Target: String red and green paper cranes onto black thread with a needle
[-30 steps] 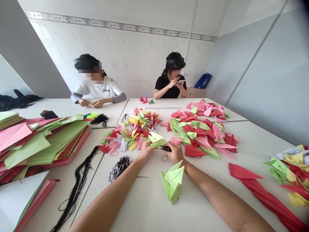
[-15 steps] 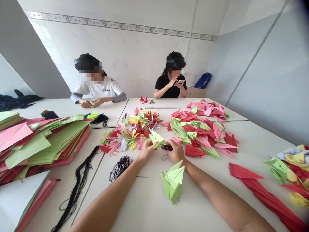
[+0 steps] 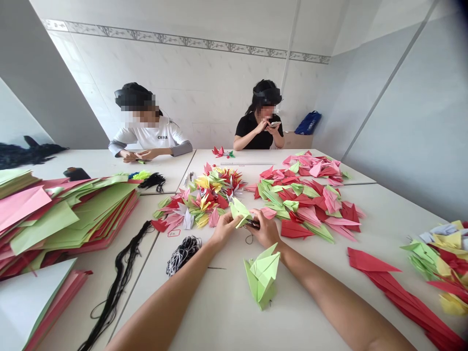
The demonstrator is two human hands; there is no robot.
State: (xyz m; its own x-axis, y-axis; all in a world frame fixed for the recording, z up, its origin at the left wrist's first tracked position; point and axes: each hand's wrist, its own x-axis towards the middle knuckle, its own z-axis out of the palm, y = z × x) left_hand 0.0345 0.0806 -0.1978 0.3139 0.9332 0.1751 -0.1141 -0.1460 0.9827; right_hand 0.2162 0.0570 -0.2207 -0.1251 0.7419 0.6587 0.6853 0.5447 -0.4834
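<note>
My left hand [image 3: 224, 229] pinches a light green folded paper piece [image 3: 239, 209] above the middle of the table. My right hand [image 3: 266, 229] is closed around a small dark tool [image 3: 255, 224], held against the paper's lower right side; its exact kind is partly hidden by my fingers. Below the hands, a thin black loop of thread [image 3: 249, 239] shows against the table. Closer to me, between my forearms, lies another green folded paper piece [image 3: 262, 278] with a bit of dark thread at its lower tip.
Heaps of folded paper [image 3: 307, 204] lie beyond my hands. To the left are stacked paper sheets [image 3: 84, 209], black cord [image 3: 119, 278] and a black-and-white thread bundle [image 3: 184, 256]. Red folded strips [image 3: 398, 287] lie right. Two people sit opposite, one holding a phone [image 3: 275, 125].
The green paper in my left hand has tilted and shifted slightly right. My right hand stays beside it with the dark tool. The view has moved very slightly.
</note>
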